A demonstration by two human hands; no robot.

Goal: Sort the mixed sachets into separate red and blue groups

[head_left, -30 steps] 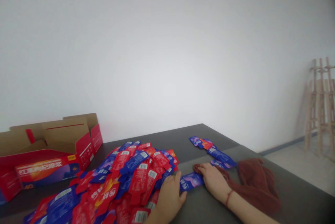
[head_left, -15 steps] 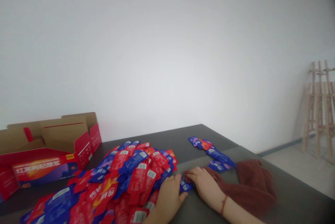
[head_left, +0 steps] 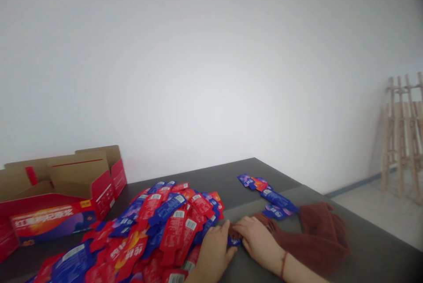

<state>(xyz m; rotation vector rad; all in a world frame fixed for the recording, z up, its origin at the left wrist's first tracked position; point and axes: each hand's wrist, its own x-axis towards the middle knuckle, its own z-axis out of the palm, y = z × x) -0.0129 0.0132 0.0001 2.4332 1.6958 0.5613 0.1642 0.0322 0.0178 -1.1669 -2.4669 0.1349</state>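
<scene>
My right hand [head_left: 257, 236] is closed on one end of a brown cloth [head_left: 319, 239], pressing it onto a blue sachet [head_left: 234, 242] on the table. Only a small part of that sachet shows between my hands. My left hand [head_left: 214, 247] lies at the sachet's left side, thumb toward the right; its fingertips touch or hold the sachet's edge, though the contact is partly hidden. Just left of it spreads a heap of red and blue sachets [head_left: 175, 230]. The rest of the cloth trails right across the table.
An open red cardboard box [head_left: 102, 190] stands at the left. Several blue and orange sachets [head_left: 279, 199] lie beyond the cloth. The dark table [head_left: 218, 175] meets a white wall; wooden racks [head_left: 401, 142] stand on the floor at right.
My right hand with the cloth end has shifted slightly left, closer to my left hand, covering more of the blue sachet. The heap looks unchanged.
</scene>
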